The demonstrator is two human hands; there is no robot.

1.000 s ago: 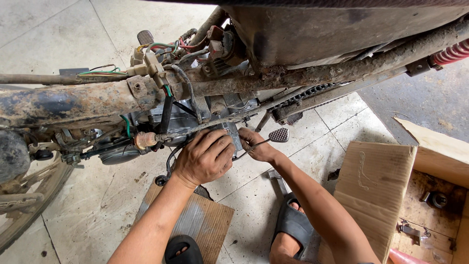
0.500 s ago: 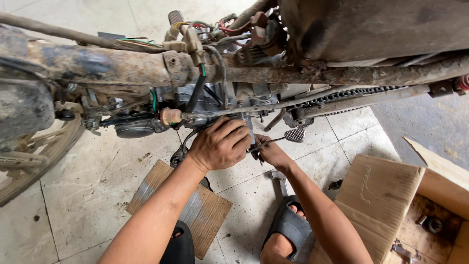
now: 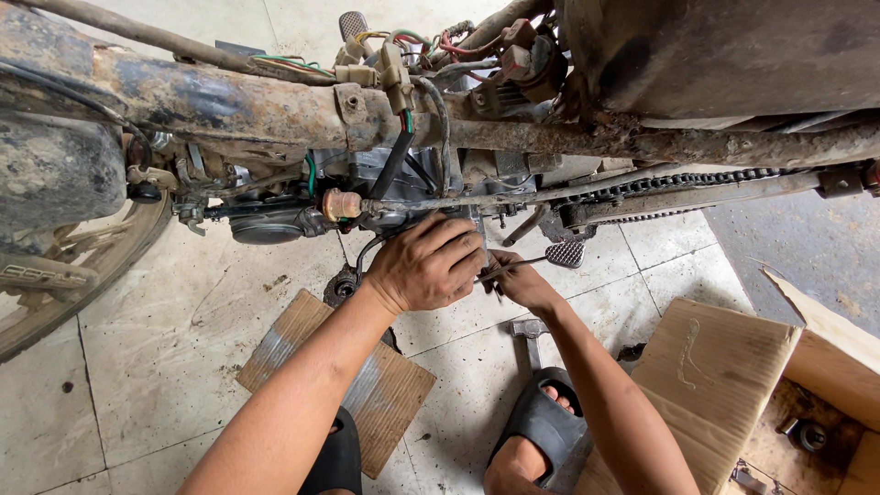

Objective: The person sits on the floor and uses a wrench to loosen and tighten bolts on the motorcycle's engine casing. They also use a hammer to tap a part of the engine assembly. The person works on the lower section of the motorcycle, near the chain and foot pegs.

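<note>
Working low on the engine (image 3: 403, 197) of a rusty motorcycle frame (image 3: 229, 101): left hand (image 3: 426, 266) is pressing, fingers curled, against the casing; right hand (image 3: 518, 280) is pinching a thin rod-like tool (image 3: 513, 266), axis roughly horizontal, tip hidden leftward. Loosening or prying step, apparently; next move needs steady leverage.

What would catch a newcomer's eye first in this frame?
The rusty, mud-caked motorcycle frame spans the top, with coloured wires bunched above the grey engine. At centre, the left hand and right hand press together under the engine. An open brown cardboard box sits lower right.
</note>
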